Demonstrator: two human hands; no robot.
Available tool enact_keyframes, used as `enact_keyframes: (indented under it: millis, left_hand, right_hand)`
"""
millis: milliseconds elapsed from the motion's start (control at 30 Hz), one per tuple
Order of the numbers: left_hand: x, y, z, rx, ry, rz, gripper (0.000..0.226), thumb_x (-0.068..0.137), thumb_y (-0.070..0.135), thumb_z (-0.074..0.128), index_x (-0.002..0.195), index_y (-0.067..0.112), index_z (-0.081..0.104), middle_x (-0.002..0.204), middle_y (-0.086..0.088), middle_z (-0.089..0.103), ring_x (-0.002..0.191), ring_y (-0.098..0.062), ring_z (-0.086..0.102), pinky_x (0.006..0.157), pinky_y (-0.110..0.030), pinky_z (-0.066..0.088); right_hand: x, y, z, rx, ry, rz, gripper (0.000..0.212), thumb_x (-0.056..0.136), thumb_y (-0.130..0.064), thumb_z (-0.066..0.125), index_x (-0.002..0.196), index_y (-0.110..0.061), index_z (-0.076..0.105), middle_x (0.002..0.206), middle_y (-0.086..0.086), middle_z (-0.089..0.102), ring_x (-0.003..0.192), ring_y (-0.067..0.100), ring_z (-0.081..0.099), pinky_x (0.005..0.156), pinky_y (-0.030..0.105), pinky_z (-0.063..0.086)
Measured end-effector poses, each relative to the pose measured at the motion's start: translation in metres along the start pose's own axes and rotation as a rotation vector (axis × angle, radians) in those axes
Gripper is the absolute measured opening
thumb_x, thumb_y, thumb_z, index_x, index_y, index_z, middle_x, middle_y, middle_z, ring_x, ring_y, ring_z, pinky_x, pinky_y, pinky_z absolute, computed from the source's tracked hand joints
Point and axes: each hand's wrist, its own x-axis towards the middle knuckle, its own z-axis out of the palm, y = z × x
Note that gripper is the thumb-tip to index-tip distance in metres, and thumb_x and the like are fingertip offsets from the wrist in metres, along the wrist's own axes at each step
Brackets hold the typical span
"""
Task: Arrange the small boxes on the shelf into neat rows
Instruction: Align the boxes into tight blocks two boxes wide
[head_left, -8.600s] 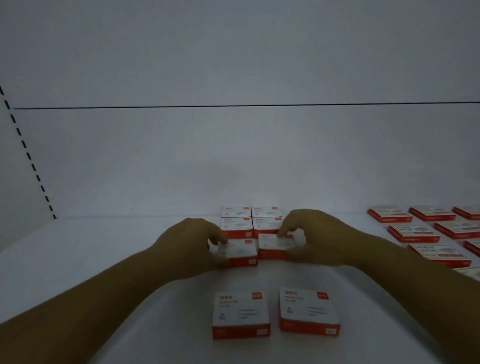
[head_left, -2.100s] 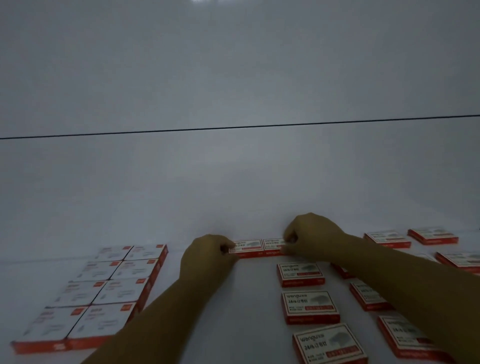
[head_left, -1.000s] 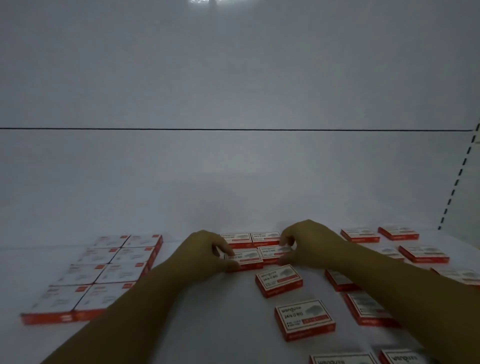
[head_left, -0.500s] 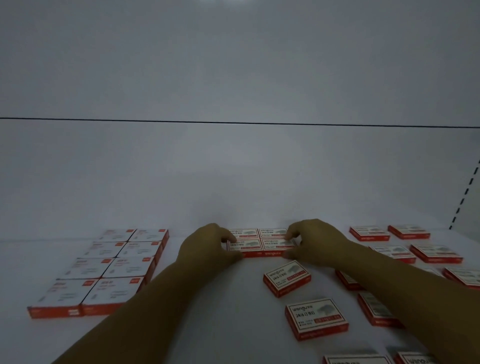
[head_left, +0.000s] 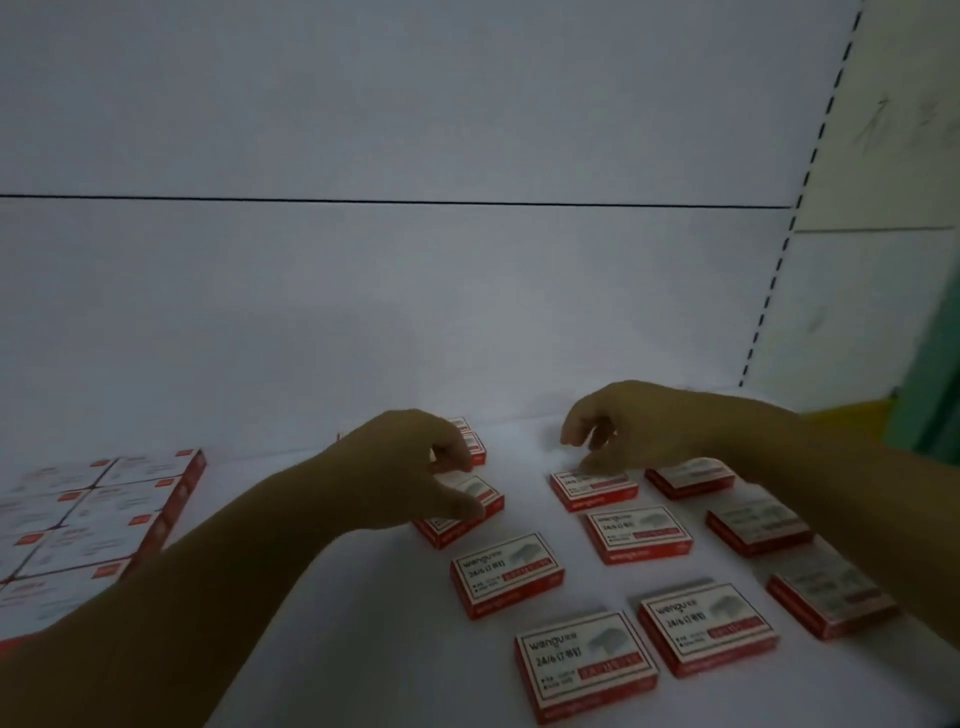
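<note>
Pinching skewed box (head_left: 485, 496) with left hand (head_left: 400, 462), right hand (head_left: 639, 426) grip unclear. Square it, then butt against pair (head_left: 472, 444) at shelf (head_left: 395, 649) back edge.

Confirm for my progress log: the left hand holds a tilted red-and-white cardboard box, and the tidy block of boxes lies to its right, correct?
No. In the head view the left hand holds the tilted red-and-white cardboard box, but the tidy block of boxes lies to its left, not its right.
</note>
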Motion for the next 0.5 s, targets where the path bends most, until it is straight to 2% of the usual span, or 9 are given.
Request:
enact_keyframes:
  millis: [100, 200, 300, 367, 500]
  left_hand:
    - [-0.004, -0.001, 0.012, 0.031, -0.023, 0.006, 0.039, 0.068, 0.053, 0.07, 0.101, 0.034, 0.06, 0.085, 0.023, 0.045, 0.079, 0.001, 0.046, 0.063, -0.012, 0.036]
    - [-0.01, -0.004, 0.017, 0.022, 0.041, 0.009, 0.038, 0.07, 0.05, 0.07, 0.101, 0.031, 0.063, 0.083, 0.023, 0.047, 0.078, 0.002, 0.046, 0.063, -0.011, 0.036]
    - [-0.022, -0.011, 0.016, 0.077, 0.105, -0.004, 0.029, 0.074, 0.047, 0.068, 0.096, 0.03, 0.066, 0.087, 0.018, 0.055, 0.078, 0.0, 0.05, 0.064, -0.008, 0.036]
    - [-0.032, -0.023, 0.012, 0.108, 0.135, -0.043, 0.026, 0.075, 0.045, 0.068, 0.095, 0.03, 0.067, 0.091, 0.015, 0.06, 0.079, 0.0, 0.051, 0.066, -0.008, 0.037]
    - [-0.047, -0.046, 0.011, 0.085, 0.221, -0.143, 0.028, 0.075, 0.04, 0.07, 0.099, 0.026, 0.069, 0.104, 0.009, 0.063, 0.091, -0.004, 0.053, 0.081, -0.017, 0.044]
  right_hand:
    - [-0.016, 0.011, 0.004, -0.067, -0.063, 0.009, 0.025, 0.077, -0.035, 0.071, 0.101, -0.031, 0.065, 0.098, -0.017, 0.064, 0.088, 0.0, 0.058, 0.079, 0.019, 0.047]
    - [-0.018, 0.007, 0.012, -0.08, 0.031, -0.014, 0.024, 0.078, -0.031, 0.071, 0.101, -0.03, 0.068, 0.099, -0.017, 0.064, 0.086, -0.002, 0.059, 0.076, 0.015, 0.046]
    - [-0.007, -0.01, 0.019, -0.115, 0.082, -0.067, 0.024, 0.081, -0.03, 0.068, 0.105, -0.029, 0.069, 0.107, -0.013, 0.065, 0.087, 0.0, 0.059, 0.079, 0.02, 0.047]
    - [0.003, -0.027, 0.025, -0.173, 0.103, -0.124, 0.026, 0.083, -0.032, 0.064, 0.109, -0.029, 0.068, 0.11, -0.011, 0.065, 0.087, 0.001, 0.055, 0.078, 0.019, 0.042]
    - [0.024, -0.057, 0.04, -0.216, 0.173, -0.249, 0.031, 0.084, -0.036, 0.062, 0.113, -0.028, 0.066, 0.112, -0.006, 0.065, 0.099, 0.011, 0.058, 0.086, 0.024, 0.043]
